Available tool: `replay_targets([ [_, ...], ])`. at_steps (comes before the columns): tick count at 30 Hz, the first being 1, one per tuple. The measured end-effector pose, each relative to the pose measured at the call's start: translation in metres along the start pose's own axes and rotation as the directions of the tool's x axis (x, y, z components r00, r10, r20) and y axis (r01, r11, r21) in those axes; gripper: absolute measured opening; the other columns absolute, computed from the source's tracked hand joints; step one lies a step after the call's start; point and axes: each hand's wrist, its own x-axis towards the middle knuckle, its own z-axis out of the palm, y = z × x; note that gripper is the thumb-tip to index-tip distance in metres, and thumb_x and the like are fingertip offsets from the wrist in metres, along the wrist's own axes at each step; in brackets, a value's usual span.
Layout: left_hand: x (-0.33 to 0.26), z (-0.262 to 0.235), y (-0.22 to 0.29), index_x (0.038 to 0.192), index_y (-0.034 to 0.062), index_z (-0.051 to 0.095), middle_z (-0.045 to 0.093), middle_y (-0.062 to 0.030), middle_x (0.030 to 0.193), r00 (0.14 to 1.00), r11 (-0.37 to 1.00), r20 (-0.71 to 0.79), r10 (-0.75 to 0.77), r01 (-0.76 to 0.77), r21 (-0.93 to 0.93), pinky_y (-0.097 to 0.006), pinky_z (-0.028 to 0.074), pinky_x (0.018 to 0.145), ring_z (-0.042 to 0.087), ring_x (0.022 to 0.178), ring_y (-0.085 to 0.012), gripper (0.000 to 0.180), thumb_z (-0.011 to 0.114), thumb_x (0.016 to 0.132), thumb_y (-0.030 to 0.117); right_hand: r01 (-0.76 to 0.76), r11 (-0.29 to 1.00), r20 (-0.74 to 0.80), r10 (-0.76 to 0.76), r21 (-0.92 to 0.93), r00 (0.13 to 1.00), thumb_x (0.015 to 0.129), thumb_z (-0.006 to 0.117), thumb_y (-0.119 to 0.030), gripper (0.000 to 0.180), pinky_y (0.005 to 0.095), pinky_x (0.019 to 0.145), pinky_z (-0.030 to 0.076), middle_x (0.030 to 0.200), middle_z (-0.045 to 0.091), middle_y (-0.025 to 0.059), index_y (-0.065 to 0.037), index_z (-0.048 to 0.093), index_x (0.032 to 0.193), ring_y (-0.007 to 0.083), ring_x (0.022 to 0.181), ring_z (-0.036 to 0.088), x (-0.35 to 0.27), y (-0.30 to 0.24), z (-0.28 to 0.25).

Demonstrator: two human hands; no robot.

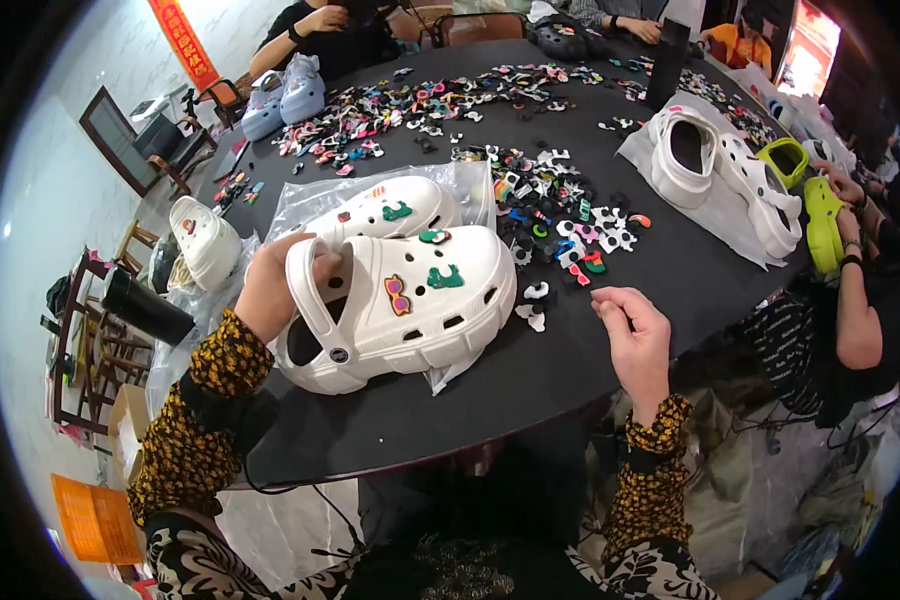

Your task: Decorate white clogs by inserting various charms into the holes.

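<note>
While my left hand point(280, 285) clamps a white clog point(420, 325) at its opening, between eleven and twelve o'clock, my right hand point(637, 343) hovers at one, fingertips together, whether on anything I cannot tell. Beyond, at twelve, sits a second clog point(428, 207), with loose charms point(583, 210) toward one.

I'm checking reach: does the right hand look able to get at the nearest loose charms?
Probably yes: the right hand hovers near the loose charms, with nothing visible between them.

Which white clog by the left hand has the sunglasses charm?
The front clog, in the left hand: its sunglasses charm sits near a green charm. The rear clog shows green too, but no sunglasses.
</note>
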Motion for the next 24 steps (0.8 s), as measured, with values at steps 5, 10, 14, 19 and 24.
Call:
replay_targets([
  [5, -0.015, 0.006, 0.005, 0.086, -0.0009, 0.066, 0.065, -0.0095, 0.077, 0.994, 0.993, -0.003, 0.114, -0.114, -0.030, -0.032, 0.049, 0.068, 0.062, 0.073, -0.0155, 0.025, 0.070, 0.086, 0.023, -0.024, 1.000, -0.040, 0.024, -0.015, 0.999, 0.087, 0.062, -0.003, 0.012, 0.0325, 0.078, 0.048, 0.090, 0.069, 0.0083, -0.002, 0.070, 0.096, 0.0222, 0.085, 0.062, -0.001, -0.002, 0.003],
  [10, -0.020, 0.017, 0.002, 0.088, -0.0015, 0.067, 0.063, -0.0139, 0.080, 0.980, 0.985, -0.139, 0.144, -0.129, 0.115, -0.035, 0.048, 0.067, 0.062, 0.074, -0.0240, 0.023, 0.073, 0.084, 0.021, 0.004, 0.995, -0.041, -0.009, -0.102, 0.999, 0.087, 0.062, -0.005, 0.012, 0.0345, 0.078, 0.047, 0.090, 0.069, 0.0083, -0.003, 0.069, 0.096, 0.0243, 0.084, 0.062, -0.002, -0.004, 0.003],
  [14, -0.022, 0.025, -0.006, 0.097, 0.0004, 0.070, 0.064, -0.0136, 0.083, 0.966, 0.988, -0.211, 0.152, -0.143, 0.054, -0.035, 0.049, 0.069, 0.063, 0.075, -0.0235, 0.021, 0.074, 0.082, 0.014, 0.030, 0.987, -0.027, -0.035, -0.159, 0.999, 0.087, 0.062, -0.006, 0.011, 0.0349, 0.077, 0.047, 0.089, 0.069, 0.0078, -0.004, 0.069, 0.095, 0.0249, 0.083, 0.062, -0.002, -0.006, 0.001],
  [19, -0.023, 0.031, -0.016, 0.103, 0.0021, 0.071, 0.064, -0.0122, 0.084, 0.964, 0.989, -0.248, 0.094, -0.120, -0.090, -0.033, 0.050, 0.069, 0.063, 0.075, -0.0223, 0.023, 0.074, 0.081, 0.010, 0.035, 0.985, -0.031, -0.041, -0.171, 0.999, 0.087, 0.062, -0.006, 0.011, 0.0347, 0.077, 0.047, 0.087, 0.069, 0.0075, -0.004, 0.069, 0.095, 0.0249, 0.082, 0.062, -0.002, -0.006, 0.003],
  [24, -0.022, 0.032, -0.018, 0.104, 0.0027, 0.071, 0.065, -0.0109, 0.086, 0.951, 0.981, -0.287, 0.112, -0.152, -0.122, -0.031, 0.051, 0.070, 0.063, 0.076, -0.0187, 0.024, 0.075, 0.082, 0.010, -0.001, 0.990, -0.036, -0.004, -0.138, 0.999, 0.087, 0.062, -0.005, 0.011, 0.0344, 0.076, 0.048, 0.087, 0.069, 0.0073, -0.004, 0.070, 0.095, 0.0247, 0.082, 0.062, -0.001, -0.005, 0.003],
])
